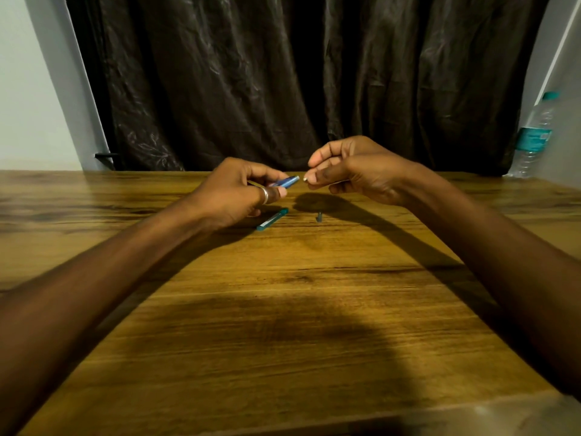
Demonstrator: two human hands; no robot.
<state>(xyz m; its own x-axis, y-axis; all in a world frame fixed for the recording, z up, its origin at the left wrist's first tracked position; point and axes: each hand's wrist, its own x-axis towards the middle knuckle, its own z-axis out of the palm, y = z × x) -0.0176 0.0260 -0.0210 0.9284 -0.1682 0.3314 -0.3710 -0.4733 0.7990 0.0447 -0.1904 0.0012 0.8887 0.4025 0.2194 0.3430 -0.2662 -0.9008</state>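
My left hand [239, 193], with a silver ring on the thumb, grips a blue pen-like barrel [286, 181] whose open end points right. My right hand [352, 166] hovers just to the right of that end, thumb and fingers pinching a tiny pale piece [305, 179] close to the barrel's tip. Both hands are raised a little above the wooden table [283, 309]. On the table below lie a teal tube [272, 219] and a small dark grey cap-like part [319, 217].
A dark brown curtain [283, 80] hangs behind the table's far edge. A clear water bottle [534, 136] with a teal label and cap stands at the far right. Pale walls flank the curtain.
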